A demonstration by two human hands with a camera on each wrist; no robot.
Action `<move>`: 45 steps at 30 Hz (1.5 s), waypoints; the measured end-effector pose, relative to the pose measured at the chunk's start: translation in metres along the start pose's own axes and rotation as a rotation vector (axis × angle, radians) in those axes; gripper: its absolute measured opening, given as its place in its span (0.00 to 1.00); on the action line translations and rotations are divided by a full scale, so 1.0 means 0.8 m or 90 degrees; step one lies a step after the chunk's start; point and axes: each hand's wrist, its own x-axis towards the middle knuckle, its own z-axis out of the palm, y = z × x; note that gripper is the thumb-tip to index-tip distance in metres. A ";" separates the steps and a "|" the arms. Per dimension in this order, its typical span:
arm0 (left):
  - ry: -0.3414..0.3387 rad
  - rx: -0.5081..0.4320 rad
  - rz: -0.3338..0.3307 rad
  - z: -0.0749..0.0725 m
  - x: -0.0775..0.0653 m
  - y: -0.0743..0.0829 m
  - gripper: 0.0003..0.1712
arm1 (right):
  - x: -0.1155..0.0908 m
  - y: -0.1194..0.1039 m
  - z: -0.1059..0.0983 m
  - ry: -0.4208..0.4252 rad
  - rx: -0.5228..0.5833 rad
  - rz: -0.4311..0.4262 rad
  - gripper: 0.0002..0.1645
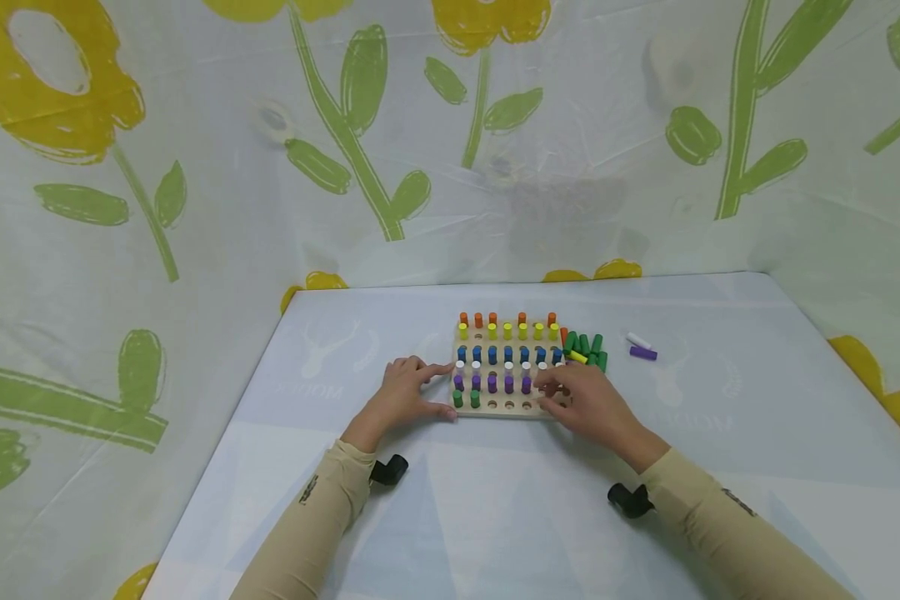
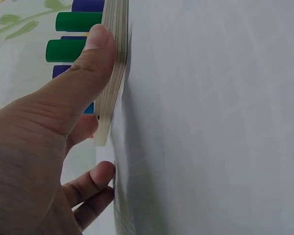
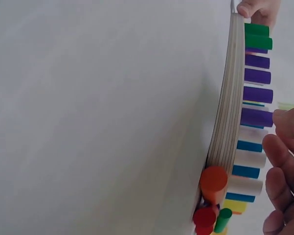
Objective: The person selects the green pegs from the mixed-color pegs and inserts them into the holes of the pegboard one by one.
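A wooden pegboard [image 1: 510, 412] carries rows of colored pegs: orange, yellow, blue, white, purple and green. At its left edge my left hand [image 1: 407, 390] touches the board with spread thumb and forefinger. The thumb [image 2: 100, 51] presses the layered wooden side near the two green pegs [image 2: 71, 50]. My right hand [image 1: 588, 400] is over the board's right part, with fingers loosely bent. One fingertip touches the end of the last standing purple peg [image 3: 257, 116]. A gap shows between thumb and forefinger in the head view. The right hand hides some holes behind it.
Loose green pegs [image 1: 584, 344] and a yellow peg [image 1: 577, 357] lie against the board's right side. Farther right are a white peg [image 1: 638, 340] and a purple peg [image 1: 643, 353]. Orange [image 3: 214, 185] and red [image 3: 204, 216] ends show in the right wrist view.
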 end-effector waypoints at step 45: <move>-0.004 -0.003 -0.017 0.001 0.000 0.002 0.52 | -0.016 0.041 -0.022 0.014 -0.002 0.069 0.12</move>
